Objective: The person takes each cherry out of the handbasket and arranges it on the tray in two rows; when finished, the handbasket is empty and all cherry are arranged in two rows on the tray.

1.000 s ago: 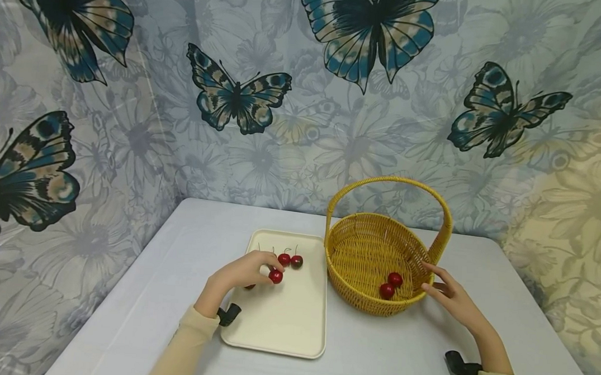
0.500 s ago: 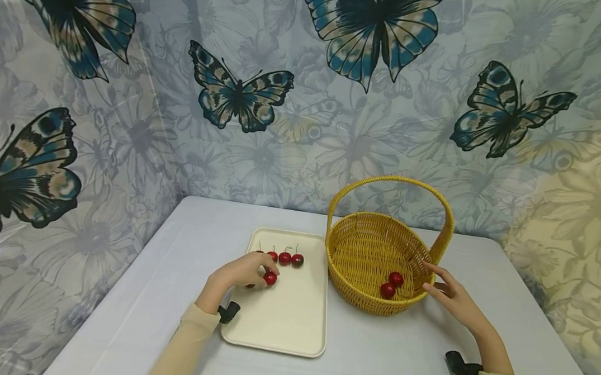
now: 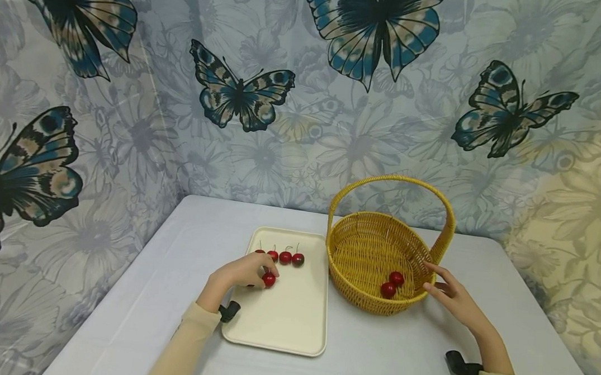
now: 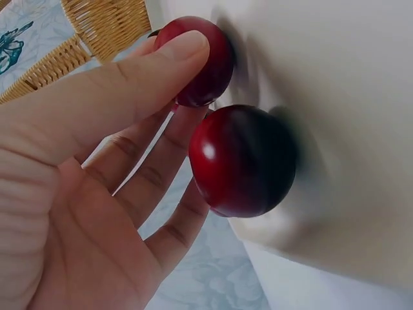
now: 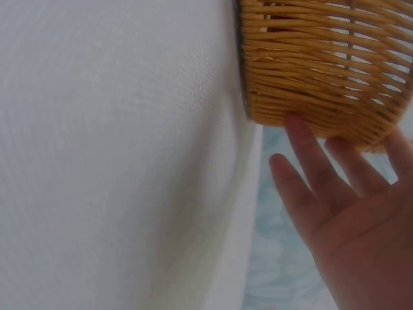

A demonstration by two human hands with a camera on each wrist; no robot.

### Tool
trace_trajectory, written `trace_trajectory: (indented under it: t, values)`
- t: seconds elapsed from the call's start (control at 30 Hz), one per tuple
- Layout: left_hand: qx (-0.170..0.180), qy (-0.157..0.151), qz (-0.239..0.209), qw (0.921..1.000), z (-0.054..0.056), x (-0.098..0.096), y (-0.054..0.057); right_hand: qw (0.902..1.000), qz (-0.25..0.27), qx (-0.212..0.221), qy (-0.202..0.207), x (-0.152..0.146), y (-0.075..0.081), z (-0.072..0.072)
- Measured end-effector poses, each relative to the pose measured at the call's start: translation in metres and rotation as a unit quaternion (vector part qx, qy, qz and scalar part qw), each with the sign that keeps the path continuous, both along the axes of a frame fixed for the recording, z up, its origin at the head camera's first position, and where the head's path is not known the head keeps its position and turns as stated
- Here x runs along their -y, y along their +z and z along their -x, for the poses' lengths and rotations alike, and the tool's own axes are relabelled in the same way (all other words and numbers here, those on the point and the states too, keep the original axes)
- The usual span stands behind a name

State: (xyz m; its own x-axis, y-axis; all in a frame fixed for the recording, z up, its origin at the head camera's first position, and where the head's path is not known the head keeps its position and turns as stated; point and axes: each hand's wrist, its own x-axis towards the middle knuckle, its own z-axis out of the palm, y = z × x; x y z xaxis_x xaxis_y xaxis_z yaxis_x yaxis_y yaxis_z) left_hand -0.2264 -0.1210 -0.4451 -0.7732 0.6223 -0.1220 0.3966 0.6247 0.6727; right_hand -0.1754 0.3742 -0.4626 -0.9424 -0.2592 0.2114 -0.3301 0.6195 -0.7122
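My left hand (image 3: 249, 270) is low over the cream tray (image 3: 289, 332), pinching a dark red cherry (image 4: 197, 61) between thumb and fingers. In the left wrist view another cherry (image 4: 242, 161) sits right beside the pinched one, on the tray. A row of several stemmed cherries (image 3: 285, 258) stands behind the hand, its left end partly covered by the fingers. My right hand (image 3: 454, 300) rests its fairly straight fingers against the right side of the yellow wicker basket (image 3: 348, 293). Two cherries (image 3: 389, 290) lie inside the basket.
The basket stands at the tray's right, its tall arched handle (image 3: 394, 178) rising above it. White cloth covers the table (image 3: 369, 352). Behind hangs a curtain (image 3: 261, 163) printed with butterflies and flowers.
My left hand and its cherry have shifted slightly left and toward me, uncovering more of the row behind. The right hand stays at the basket.
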Motion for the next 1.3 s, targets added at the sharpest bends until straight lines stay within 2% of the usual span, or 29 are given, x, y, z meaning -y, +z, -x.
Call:
trace_trajectory:
  t: [0.5,0.9,1.1,1.23,1.3]
  values:
    - [0.003,-0.006,-0.019,0.9998,-0.001,0.003,0.007,0.9998,-0.011,0.009,-0.012,-0.001,0.0,-0.001]
    - [-0.077,-0.057,-0.043,0.9944,-0.005,-0.015,0.015,0.9995,-0.019,0.017,-0.019,0.0,0.002,-0.002]
    - [-0.128,-0.059,-0.037,0.9893,-0.011,-0.033,0.015,0.9992,-0.016,0.031,-0.017,0.001,0.003,-0.001]
    - [-0.147,-0.053,-0.035,0.9871,-0.017,-0.044,0.016,0.9993,-0.013,0.033,-0.013,0.001,0.003,-0.001]
    - [-0.145,-0.057,-0.037,0.9871,-0.02,-0.049,0.017,0.9993,-0.01,0.034,-0.011,0.001,0.002,-0.001]
